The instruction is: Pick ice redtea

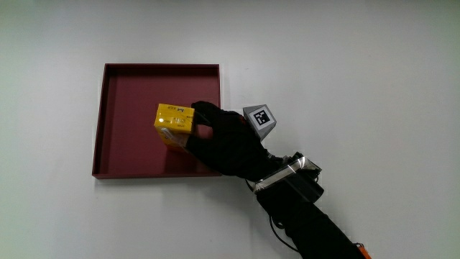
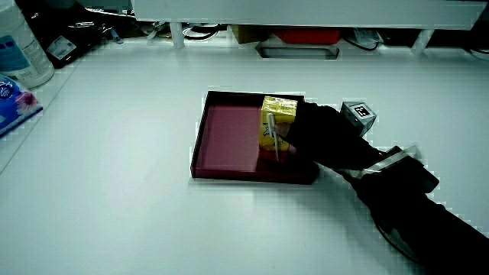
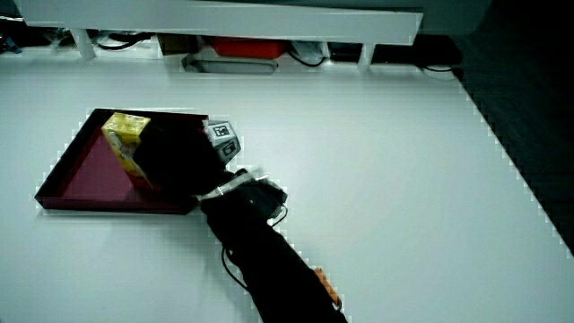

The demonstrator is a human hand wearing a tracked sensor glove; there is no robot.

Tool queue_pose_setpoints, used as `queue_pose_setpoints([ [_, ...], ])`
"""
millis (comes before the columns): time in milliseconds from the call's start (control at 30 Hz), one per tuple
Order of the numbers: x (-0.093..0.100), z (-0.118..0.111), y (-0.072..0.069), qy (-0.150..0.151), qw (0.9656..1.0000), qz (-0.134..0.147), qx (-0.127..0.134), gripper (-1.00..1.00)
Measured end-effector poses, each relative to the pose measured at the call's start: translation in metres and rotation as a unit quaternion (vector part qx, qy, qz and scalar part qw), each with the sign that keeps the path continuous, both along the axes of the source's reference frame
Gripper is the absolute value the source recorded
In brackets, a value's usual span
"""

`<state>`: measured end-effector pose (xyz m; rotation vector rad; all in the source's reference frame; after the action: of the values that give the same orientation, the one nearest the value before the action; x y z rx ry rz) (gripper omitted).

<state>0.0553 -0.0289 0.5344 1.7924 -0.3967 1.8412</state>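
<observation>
A yellow ice red tea carton (image 1: 175, 124) stands upright in the dark red tray (image 1: 129, 137), near the tray's edge closest to the hand's forearm. In both side views the carton (image 2: 277, 124) (image 3: 124, 139) shows a straw on its side. The gloved hand (image 1: 219, 140) reaches into the tray, its fingers curled around the carton. The patterned cube (image 1: 260, 119) sits on the hand's back. Whether the carton rests on the tray floor or is lifted off it is unclear.
A low partition with cables and a red item under it runs along the table's edge (image 2: 298, 34). A plastic bottle (image 2: 19, 50) and a small packet (image 2: 15, 103) stand at the table's corner in a side view.
</observation>
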Motion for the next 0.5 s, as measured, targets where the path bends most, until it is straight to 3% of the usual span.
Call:
queue_pose_setpoints([
  [33,0.000,0.001,0.001,0.007,1.0000,0.004,-0.003,1.00],
  [233,0.002,-0.002,0.001,-0.022,0.9996,0.008,-0.018,1.00],
  [500,0.002,-0.033,0.001,-0.055,0.9983,-0.018,0.008,1.00],
])
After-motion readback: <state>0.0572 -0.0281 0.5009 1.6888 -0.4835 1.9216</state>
